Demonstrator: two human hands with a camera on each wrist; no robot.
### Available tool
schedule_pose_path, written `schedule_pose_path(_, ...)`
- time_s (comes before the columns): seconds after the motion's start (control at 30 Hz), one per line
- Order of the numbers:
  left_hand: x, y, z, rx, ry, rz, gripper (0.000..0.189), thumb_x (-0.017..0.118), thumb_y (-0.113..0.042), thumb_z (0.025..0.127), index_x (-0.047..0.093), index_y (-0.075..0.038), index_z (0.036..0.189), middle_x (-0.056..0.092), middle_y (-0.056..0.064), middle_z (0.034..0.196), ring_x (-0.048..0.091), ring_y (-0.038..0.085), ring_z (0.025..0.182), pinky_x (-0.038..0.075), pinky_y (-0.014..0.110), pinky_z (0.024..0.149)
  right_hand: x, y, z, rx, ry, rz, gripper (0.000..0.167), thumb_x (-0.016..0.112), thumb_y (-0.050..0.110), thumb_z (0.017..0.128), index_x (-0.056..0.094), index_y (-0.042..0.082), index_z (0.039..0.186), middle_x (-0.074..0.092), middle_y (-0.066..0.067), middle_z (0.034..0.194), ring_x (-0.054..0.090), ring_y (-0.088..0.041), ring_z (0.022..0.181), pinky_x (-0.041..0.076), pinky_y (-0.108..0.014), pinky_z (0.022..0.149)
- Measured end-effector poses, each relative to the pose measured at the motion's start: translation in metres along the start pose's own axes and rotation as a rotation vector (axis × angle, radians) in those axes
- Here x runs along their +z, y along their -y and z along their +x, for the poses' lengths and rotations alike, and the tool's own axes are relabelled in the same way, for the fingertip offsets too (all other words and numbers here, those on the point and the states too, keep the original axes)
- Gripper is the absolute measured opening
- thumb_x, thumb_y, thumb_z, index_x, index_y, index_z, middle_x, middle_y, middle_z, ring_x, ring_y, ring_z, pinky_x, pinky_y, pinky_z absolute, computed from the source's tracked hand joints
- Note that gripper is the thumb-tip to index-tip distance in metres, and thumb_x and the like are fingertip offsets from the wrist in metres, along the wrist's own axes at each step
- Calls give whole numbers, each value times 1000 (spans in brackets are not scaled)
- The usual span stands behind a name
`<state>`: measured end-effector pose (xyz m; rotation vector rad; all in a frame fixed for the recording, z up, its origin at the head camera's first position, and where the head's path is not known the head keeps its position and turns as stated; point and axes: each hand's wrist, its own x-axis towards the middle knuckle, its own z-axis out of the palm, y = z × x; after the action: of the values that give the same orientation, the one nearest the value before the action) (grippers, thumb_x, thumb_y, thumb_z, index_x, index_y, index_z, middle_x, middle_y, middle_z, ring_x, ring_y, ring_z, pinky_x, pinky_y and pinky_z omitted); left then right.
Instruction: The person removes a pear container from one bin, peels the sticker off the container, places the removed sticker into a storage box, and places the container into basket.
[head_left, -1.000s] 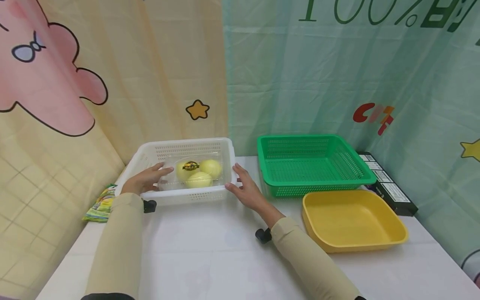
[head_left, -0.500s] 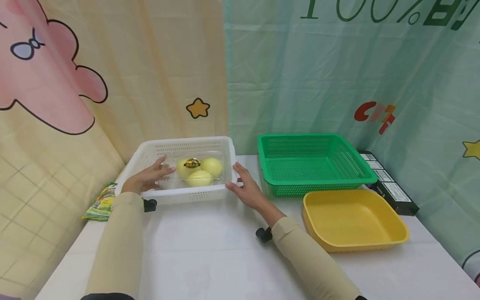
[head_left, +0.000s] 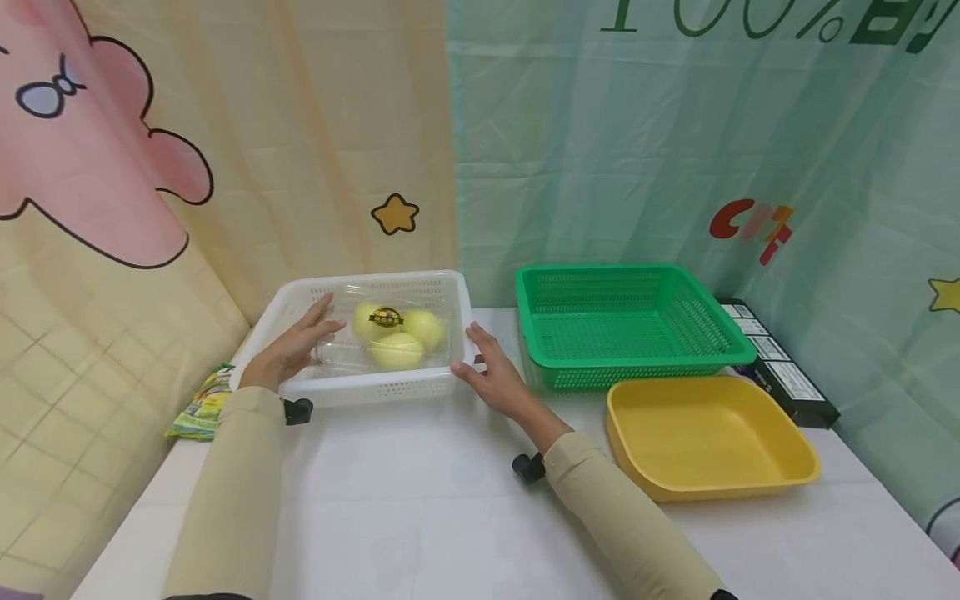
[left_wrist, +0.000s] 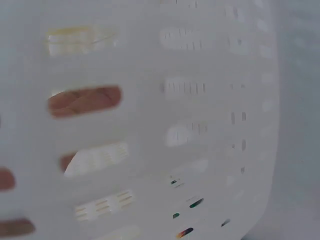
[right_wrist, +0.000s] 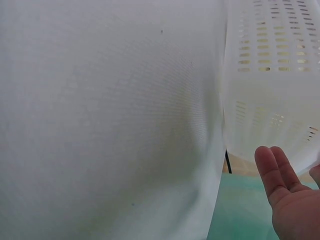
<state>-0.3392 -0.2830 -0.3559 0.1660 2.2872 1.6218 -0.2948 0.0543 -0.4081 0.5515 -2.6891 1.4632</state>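
One white perforated basket, set at the far left of a white-covered surface; in its right part, one clear plastic package is held, bearing a dark-and-yellow label and containing three yellow-green round items. The left hand is reached over the basket's near left corner, thumb and forefinger spread at the package's left end; whether the package is gripped cannot be told, the other fingers being partly hidden. Skin is seen through the basket's slots in the left wrist view. The right hand is placed at the basket's right end, thumb by the near corner, fingers extended along the outer wall, unclenched. To the right, one green perforated basket; just in front of it, one yellow tray; beyond these, one black box with white panels. At far left, one green-and-yellow packet, partly hidden.
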Motion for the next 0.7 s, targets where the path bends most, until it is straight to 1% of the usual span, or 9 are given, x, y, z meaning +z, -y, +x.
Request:
schedule_pose_path(0.07, 1, -1, -1, 16, -3, -16, 79, 45, -34, 99, -18, -43, 146, -34, -9, 152, -17, 36, 145, 7, 73, 109, 0, 0, 0, 0, -1, -4, 75, 58, 44, 91, 21, 19, 152, 15, 4, 160, 52, -27, 122, 53, -39, 93)
schedule_pose_path(0.17, 2, -3, -1, 30, -6, -36, 78, 44, -32, 99, -17, -44, 145, -34, -11, 152, -10, 39, 146, 4, 72, 109, 0, 1, -1, -5, -5, -10, 75, 58, 44, 91, 21, 19, 152, 15, 3, 160, 52, -27, 122, 53, -40, 93)
schedule_pose_path(0.3, 7, -11, -3, 39, -26, -85, 77, 42, -25, 100, -16, -42, 147, -32, -12, 153, -14, 36, 146, -1, 71, 110, 0, 2, -1, 0, -2, -10, 75, 58, 44, 91, 20, 20, 152, 15, 4, 160, 52, -27, 122, 53, -40, 93)
schedule_pose_path(0.4, 11, -16, -4, 37, -61, -138, 77, 42, -19, 98, -13, -38, 149, -29, -10, 154, -15, 34, 146, 5, 69, 112, 0, 2, -1, 7, -4, -8, 75, 58, 45, 90, 20, 21, 152, 15, 4, 160, 51, -27, 122, 53, -39, 93)
schedule_pose_path(0.53, 15, -18, 0, 8, -131, -202, 76, 42, -15, 96, -6, -38, 150, -22, -13, 156, -10, 32, 147, 22, 63, 112, 0, 2, 0, 15, -4, -5, 75, 58, 45, 90, 21, 22, 151, 15, 5, 160, 51, -26, 121, 53, -38, 93)
schedule_pose_path(0.57, 16, -18, 1, -2, -150, -214, 76, 43, -15, 96, -5, -39, 150, -20, -14, 156, -9, 31, 148, 24, 62, 112, 0, 1, 0, 18, -1, -7, 75, 58, 45, 90, 21, 22, 152, 15, 5, 160, 51, -26, 121, 53, -39, 93)
schedule_pose_path(0.7, 20, -20, 3, -25, -207, -226, 74, 43, -16, 94, 0, -39, 150, -14, -16, 157, -7, 27, 148, 27, 59, 112, 0, 2, -1, 16, 4, -19, 75, 57, 45, 91, 20, 21, 152, 15, 4, 160, 51, -27, 121, 53, -39, 92)
